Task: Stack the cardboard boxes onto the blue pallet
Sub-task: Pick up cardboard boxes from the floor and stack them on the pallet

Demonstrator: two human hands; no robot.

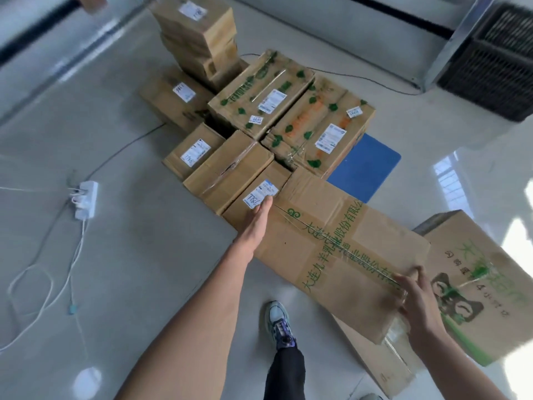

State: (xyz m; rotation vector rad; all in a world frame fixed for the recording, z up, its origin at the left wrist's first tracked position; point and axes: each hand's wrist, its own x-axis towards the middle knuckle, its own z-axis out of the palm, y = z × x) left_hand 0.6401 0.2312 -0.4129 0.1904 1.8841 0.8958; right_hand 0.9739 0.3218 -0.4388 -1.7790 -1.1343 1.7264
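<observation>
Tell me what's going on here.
A person holds a large cardboard box with green print: left hand flat against its far end, right hand gripping the near corner. It is at the near edge of the boxes piled on the blue pallet. Another printed box sits on the floor at right.

Printed in green down the long box (pixel 375 235): 大连九羊乳… on the near line, …股份有限公 on the far one, with the middle characters hard to make out. Handwritten on the white label (pixel 261 194) of the small box (pixel 275 176): 7786 or TT86, first strokes unclear. Reads 0245 on the small sticker (pixel 256 119) of the leaf-printed box (pixel 251 82). Four blurred digits on the second sticker (pixel 354 112). Beside the panda drawing on the panda box (pixel 490 246): 4小时, faint. Fine print on the shipping labels (pixel 330 136) too blurred to read.
</observation>
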